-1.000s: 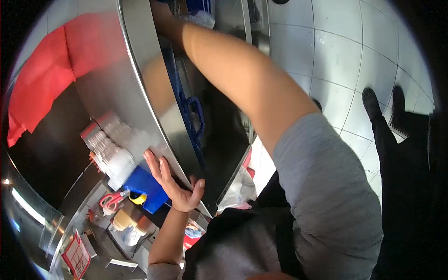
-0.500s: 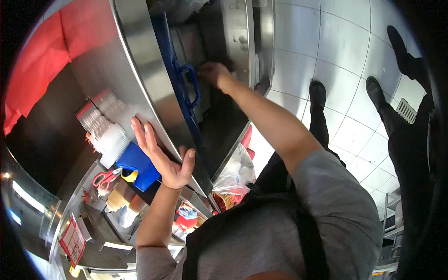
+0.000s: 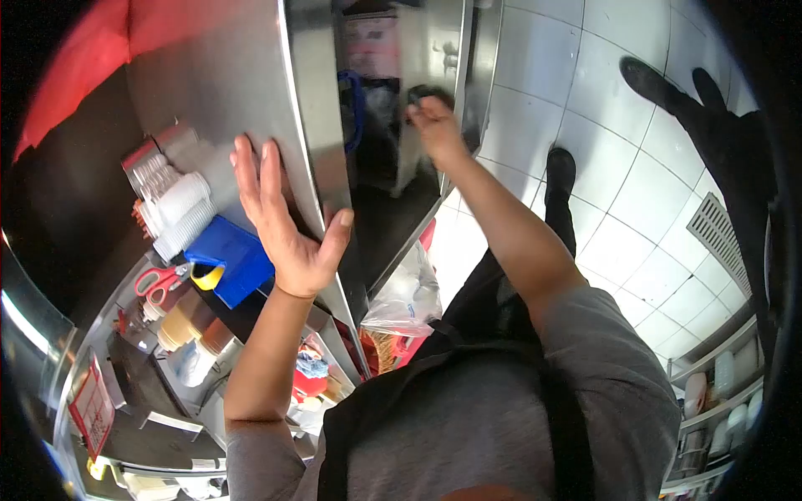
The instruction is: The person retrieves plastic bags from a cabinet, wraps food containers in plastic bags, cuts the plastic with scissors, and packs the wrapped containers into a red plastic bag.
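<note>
My left hand (image 3: 288, 238) lies open on the stainless steel counter (image 3: 225, 92), fingers stretched out and the thumb at its front edge. Beneath the counter, my right hand (image 3: 436, 134) reaches into the steel cabinet (image 3: 391, 219). Its fingers are curled closed by a small dark patch at a grey upright panel (image 3: 411, 63); whatever they grip is blurred. Farther inside stands a blue handle (image 3: 352, 113), partly hidden behind the cabinet front. Left of my left hand are a blue container (image 3: 230, 259), stacked white plastic lids (image 3: 185, 209) and red-handled scissors (image 3: 157, 284).
A clear plastic bag (image 3: 408, 292) hangs below the cabinet. Sauce bottles (image 3: 182, 321) stand on the counter to the left. Another person's dark-clad legs (image 3: 710, 125) are on the white tiled floor (image 3: 610, 108) at right. A shelf rack (image 3: 710, 417) is at lower right.
My right hand has moved right and up, and the grey panel now stands near it. The blue handle sits farther back, mostly covered. My left hand stays on the counter; the view has shifted.
</note>
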{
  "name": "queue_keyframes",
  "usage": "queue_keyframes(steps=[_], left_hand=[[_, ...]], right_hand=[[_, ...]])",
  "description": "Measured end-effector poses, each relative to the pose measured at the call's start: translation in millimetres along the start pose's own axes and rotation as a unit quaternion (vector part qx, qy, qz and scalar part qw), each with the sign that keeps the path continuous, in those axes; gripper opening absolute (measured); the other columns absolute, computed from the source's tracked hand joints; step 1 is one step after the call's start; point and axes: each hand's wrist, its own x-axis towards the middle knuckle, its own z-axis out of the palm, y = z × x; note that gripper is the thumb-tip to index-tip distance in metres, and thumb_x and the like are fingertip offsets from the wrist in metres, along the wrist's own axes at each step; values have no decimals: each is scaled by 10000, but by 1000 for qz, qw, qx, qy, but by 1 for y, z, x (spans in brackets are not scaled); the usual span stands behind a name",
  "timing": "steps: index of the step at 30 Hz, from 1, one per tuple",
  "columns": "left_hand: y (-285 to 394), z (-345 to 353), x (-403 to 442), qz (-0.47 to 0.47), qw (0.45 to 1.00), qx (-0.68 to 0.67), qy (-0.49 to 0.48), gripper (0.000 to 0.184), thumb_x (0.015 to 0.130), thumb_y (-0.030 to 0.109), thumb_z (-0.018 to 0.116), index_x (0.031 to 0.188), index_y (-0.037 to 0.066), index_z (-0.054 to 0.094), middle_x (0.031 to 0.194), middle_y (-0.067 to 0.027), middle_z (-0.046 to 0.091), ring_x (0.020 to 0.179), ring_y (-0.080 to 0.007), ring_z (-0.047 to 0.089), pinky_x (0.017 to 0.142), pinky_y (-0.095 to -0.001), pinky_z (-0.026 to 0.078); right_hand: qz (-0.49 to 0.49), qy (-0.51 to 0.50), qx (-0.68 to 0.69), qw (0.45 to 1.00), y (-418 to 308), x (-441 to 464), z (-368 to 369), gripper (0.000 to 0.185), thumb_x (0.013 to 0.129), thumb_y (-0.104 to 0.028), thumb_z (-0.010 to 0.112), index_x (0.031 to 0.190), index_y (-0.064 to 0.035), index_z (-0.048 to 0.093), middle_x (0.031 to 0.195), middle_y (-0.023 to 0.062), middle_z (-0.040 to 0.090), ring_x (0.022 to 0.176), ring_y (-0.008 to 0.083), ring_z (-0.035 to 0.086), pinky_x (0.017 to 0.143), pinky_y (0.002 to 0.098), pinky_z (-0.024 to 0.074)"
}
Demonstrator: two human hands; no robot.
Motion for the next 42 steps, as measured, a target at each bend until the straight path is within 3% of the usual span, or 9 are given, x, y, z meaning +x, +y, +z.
queue_keyframes(steps=[11,17,20,23,24,27,32,36,42], left_hand=[[-4,0,-4,-5,999,-26,29,858,672,380,690,1383,54,338,1450,-252,220,1329,-440,211,1071,-521,141],[-4,3,-3,-8,998,-35,42,837,673,382,686,1365,40,365,1441,-255,240,1331,-435,213,1077,-520,133],[-5,4,-3,-1,998,-36,49,823,679,388,688,1351,25,381,1432,-257,256,1330,-437,219,1076,-519,148],[-3,2,-6,-6,998,-52,42,796,727,369,668,1361,5,350,1444,-234,248,1345,-384,226,1085,-461,181],[-2,1,-6,-8,997,-60,38,786,750,359,657,1368,-2,332,1451,-222,241,1353,-357,229,1090,-433,194],[-2,1,-7,1,999,-40,37,780,761,376,663,1361,-6,343,1438,-216,267,1338,-345,261,1084,-426,212],[-2,1,-6,-8,999,-32,43,792,758,434,647,1359,13,345,1432,-215,281,1331,-359,265,1071,-446,225],[-3,2,-6,-11,998,-37,45,810,732,423,681,1334,-16,364,1422,-242,280,1322,-390,265,1053,-453,248],[-2,4,-5,-9,998,-50,45,812,734,400,681,1338,-29,349,1421,-254,266,1318,-373,272,1056,-442,243]], right_hand=[[90,-136,40,986,-39,-7,-88,140,884,-168,589,953,-46,593,897,10,618,827,99,570,734,256,463],[-167,90,-126,974,-99,-37,-69,137,825,-34,597,962,-33,592,970,79,598,799,160,589,681,294,496],[-306,-9,-113,945,-99,-29,-55,135,829,-30,582,964,-34,597,943,103,611,809,174,602,686,305,499],[-333,-80,-110,933,-112,-22,-15,125,836,-40,575,957,-45,609,851,128,641,765,216,641,662,310,502],[-201,-117,-87,969,-113,-26,-4,155,839,-13,582,993,-18,602,931,84,632,815,133,608,734,250,486],[-143,-37,-311,939,-90,-14,27,366,763,-35,602,1113,8,502,987,177,598,896,355,563,816,374,465],[-430,133,-161,878,-110,-30,-8,564,783,-251,646,1222,31,431,1155,218,469,1085,376,441,954,468,321],[-134,115,-78,981,-68,-30,-24,498,899,-282,525,1278,15,396,1259,219,397,1157,355,408,998,428,314],[-39,31,115,992,-36,5,57,455,953,-357,414,1237,-2,444,1253,175,423,1158,278,411,1021,357,288]])
